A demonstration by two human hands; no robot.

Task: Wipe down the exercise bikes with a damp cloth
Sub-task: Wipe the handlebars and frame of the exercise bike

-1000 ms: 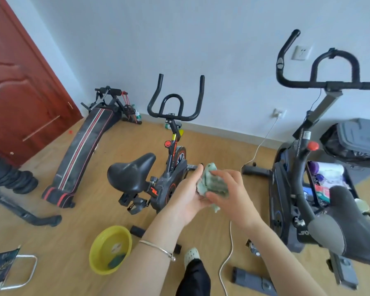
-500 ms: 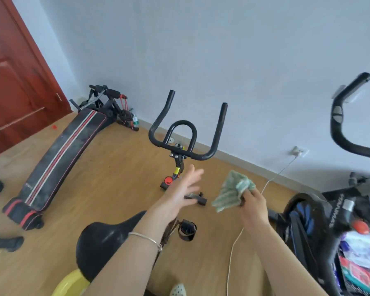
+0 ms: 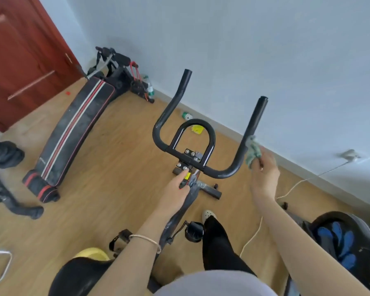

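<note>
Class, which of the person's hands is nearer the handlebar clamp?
Left. The left hand is at the stem just below the clamp; the right hand holds the cloth at the right handlebar.

Green cloth (image 3: 253,153) — against handlebar (image 3: 251,122)

Forearms are bare. A thin pale bracelet (image 3: 145,239) sits behind the left hand (image 3: 175,189). Black trousers (image 3: 218,242), white perforated clog (image 3: 208,215), grey top (image 3: 212,283) nearest.
</note>
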